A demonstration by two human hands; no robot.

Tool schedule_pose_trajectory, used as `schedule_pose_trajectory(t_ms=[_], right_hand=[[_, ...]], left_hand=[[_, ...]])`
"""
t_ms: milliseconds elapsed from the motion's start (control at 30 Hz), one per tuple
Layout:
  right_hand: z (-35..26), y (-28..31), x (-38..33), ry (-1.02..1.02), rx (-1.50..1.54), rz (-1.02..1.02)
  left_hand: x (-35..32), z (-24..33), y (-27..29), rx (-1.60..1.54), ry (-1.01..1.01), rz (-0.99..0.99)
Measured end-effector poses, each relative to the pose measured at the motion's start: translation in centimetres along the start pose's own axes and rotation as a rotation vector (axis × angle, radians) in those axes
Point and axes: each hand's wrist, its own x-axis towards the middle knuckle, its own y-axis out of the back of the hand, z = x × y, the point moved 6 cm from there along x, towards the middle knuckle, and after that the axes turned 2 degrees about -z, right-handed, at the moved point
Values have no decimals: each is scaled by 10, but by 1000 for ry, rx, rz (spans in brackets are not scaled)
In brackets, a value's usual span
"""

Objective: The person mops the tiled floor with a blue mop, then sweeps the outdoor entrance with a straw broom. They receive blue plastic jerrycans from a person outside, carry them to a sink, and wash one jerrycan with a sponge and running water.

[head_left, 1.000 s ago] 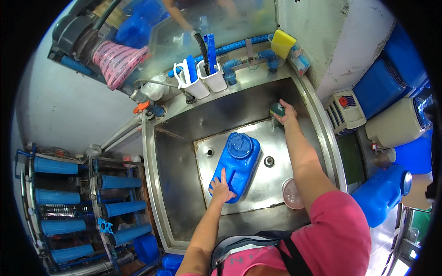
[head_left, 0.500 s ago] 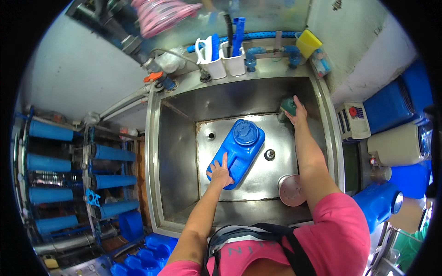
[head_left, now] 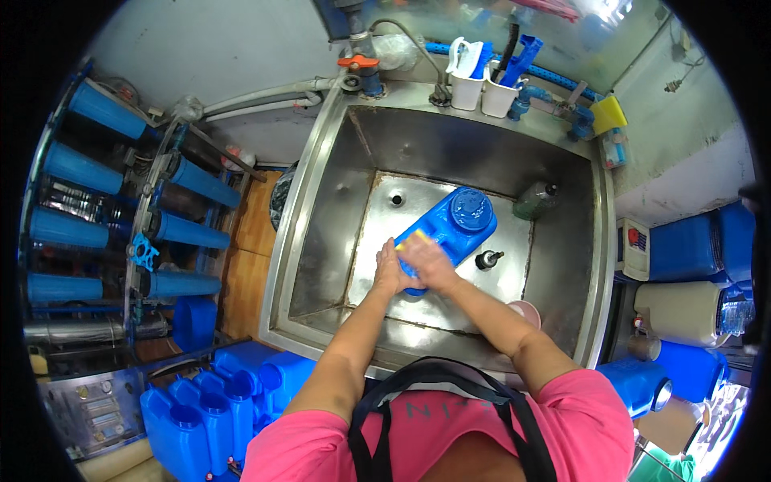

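A deep stainless-steel sink [head_left: 450,145] takes up the middle of the view, its walls dull and smeared, its bright floor edged by a rusty brown seam. Inside it a blue plastic jerrycan [head_left: 451,227] lies slantwise on the floor, a glossy rounded block with a round, ridged cap at its far right end and a moulded handle recess.

Both hands are at the can's near left end. The left hand [head_left: 390,269] rests against it with fingers extended and thumb parted from them, pressing rather than gripping. The right hand [head_left: 430,263] is just beside it, blurred, its fingers nearly closed, bent over a yellow sponge [head_left: 420,234] on the can's upper face; how tightly they squeeze cannot be told.

In the far right corner is a translucent green bottle [head_left: 536,201]. A round pink bowl [head_left: 527,312], smooth-rimmed, is partly hidden by the right forearm. Smallest are a dark, rounded fitting [head_left: 487,259] with a short stem, right of the can, and a round drain hole [head_left: 397,200] toward the left.
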Motion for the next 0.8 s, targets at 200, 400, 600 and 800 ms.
schedule_pose_trajectory(t_ms=[200, 400, 600, 800], right_hand=[[24, -16, -19, -300, 34, 92], [-14, -23, -31, -205, 217, 160], [-25, -31, -30, 17, 170, 116], [-34, -26, -82, 138, 91, -300]], left_hand=[[9, -8, -6, 16, -51, 81], [5, -7, -3, 72, -12, 66], [11, -1, 8, 150, 35, -76], [18, 2, 22, 332, -112, -134]])
